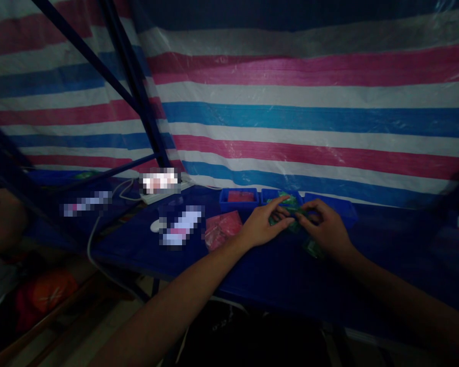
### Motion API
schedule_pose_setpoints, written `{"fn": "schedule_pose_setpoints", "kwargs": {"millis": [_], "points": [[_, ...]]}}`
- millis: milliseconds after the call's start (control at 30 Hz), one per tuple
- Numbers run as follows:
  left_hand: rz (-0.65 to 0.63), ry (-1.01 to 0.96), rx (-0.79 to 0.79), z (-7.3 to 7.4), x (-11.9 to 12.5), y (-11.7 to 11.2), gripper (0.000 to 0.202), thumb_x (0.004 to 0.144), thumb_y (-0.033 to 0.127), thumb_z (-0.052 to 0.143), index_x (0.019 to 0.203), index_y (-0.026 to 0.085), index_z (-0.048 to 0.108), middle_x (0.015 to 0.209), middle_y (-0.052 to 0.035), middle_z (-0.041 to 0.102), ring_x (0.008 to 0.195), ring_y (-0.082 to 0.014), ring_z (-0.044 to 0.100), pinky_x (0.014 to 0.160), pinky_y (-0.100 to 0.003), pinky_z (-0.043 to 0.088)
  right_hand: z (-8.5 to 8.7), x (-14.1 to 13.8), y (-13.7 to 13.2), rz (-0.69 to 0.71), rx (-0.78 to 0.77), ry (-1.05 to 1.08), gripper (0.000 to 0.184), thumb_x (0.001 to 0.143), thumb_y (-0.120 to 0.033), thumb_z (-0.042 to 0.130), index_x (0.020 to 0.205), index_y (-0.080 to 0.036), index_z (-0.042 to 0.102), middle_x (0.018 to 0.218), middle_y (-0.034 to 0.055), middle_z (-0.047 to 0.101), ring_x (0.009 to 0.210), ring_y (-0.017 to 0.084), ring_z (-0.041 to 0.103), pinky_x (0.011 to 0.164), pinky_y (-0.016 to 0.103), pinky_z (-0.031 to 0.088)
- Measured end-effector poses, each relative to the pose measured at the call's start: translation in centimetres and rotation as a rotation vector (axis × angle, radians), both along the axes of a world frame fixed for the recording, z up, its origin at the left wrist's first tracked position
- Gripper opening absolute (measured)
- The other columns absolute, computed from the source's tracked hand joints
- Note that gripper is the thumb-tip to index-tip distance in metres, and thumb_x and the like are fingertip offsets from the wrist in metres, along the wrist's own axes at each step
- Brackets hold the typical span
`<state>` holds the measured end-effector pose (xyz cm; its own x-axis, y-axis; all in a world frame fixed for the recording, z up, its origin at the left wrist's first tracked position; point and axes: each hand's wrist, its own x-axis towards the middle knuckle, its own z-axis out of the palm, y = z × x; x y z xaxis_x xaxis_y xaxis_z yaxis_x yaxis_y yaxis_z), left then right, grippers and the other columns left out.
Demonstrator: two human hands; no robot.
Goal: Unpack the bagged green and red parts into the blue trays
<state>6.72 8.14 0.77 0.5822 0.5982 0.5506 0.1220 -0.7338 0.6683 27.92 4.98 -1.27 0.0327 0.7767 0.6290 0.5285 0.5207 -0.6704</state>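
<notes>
Striped plastic sheeting (309,122) fills the background, in red, white and blue bands. Below it runs a dark blue table (245,278), and at left a blue metal frame (137,99) slants between this place and the next, where a co-worker's arm (2,224) shows, blurred.

The person's left hand (263,224) and right hand (329,229) meet over the table, just before three blue bins: left bin (239,206), middle bin (266,195) and right bin (346,210). The hands stand in the way of the middle bin's front and part of the right one. A white strip (172,191) lies near the frame, its top pixelated; a pale cable (90,242) loops down by the table's left end.

Red packets (222,227) lie beside the left forearm, with more red in the left bin. Green shows in the middle bin, and a green packet (295,224) is between the hands: the right thumb and forefinger pinch it, while the left thumb and forefinger stand apart; whether the left's other fingers grip, I cannot tell. More green wrapping (312,248) lies below the right hand. Smallest is a white disc (157,226), well left.
</notes>
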Motion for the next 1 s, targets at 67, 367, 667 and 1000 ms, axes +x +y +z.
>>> {"fn": "schedule_pose_setpoints", "kwargs": {"millis": [67, 367, 667, 1000], "points": [[-0.033, 0.000, -0.006, 0.4, -0.1, -0.4, 0.046, 0.096, 0.039, 0.061, 0.139, 0.022, 0.056, 0.119, -0.0095, 0.070, 0.103, -0.0211, 0.068, 0.092, -0.035, 0.053, 0.3, -0.1, -0.2, 0.069, 0.082, -0.137, 0.012, 0.087, -0.030, 0.068, 0.097, -0.024, 0.065, 0.098, 0.0068, 0.066, 0.092, 0.025, 0.066, 0.081, 0.041, 0.056], [0.199, -0.099, -0.138, -0.9, 0.0, 1.3, 0.022, 0.091, 0.031, 0.067, 0.108, 0.017, 0.068, 0.097, -0.0053, 0.072, 0.083, -0.0159, 0.066, 0.074, -0.026, 0.051, -0.1, -0.6, 0.1, 0.141, -0.017, 0.103, 0.027, 0.083, -0.040, 0.076, 0.105, -0.026, 0.066, 0.110, 0.0071, 0.067, 0.097, 0.025, 0.069, 0.089, 0.045, 0.057], [0.061, -0.082, -0.016, -0.7, 0.0, 1.4, 0.018, 0.092, 0.028, 0.067, 0.105, 0.017, 0.070, 0.109, -0.0086, 0.069, 0.099, -0.0187, 0.066, 0.088, -0.034, 0.055, -0.6, -0.4, 0.4, 0.248, -0.292, 0.411, 0.042, 0.074, -0.046, 0.084, 0.104, -0.022, 0.066, 0.087, 0.0040, 0.072, 0.079, 0.020, 0.072, 0.072, 0.032, 0.060], [0.100, 0.004, 0.160, -0.2, -0.1, 0.8, 0.032, 0.091, 0.037, 0.069, 0.117, 0.019, 0.070, 0.118, -0.0107, 0.067, 0.108, -0.0223, 0.064, 0.097, -0.039, 0.052, 0.8, -1.4, -1.1, 0.329, -0.301, 0.396, 0.034, 0.083, -0.046, 0.076, 0.108, -0.023, 0.068, 0.109, 0.0081, 0.073, 0.098, 0.023, 0.071, 0.090, 0.040, 0.059]]}}
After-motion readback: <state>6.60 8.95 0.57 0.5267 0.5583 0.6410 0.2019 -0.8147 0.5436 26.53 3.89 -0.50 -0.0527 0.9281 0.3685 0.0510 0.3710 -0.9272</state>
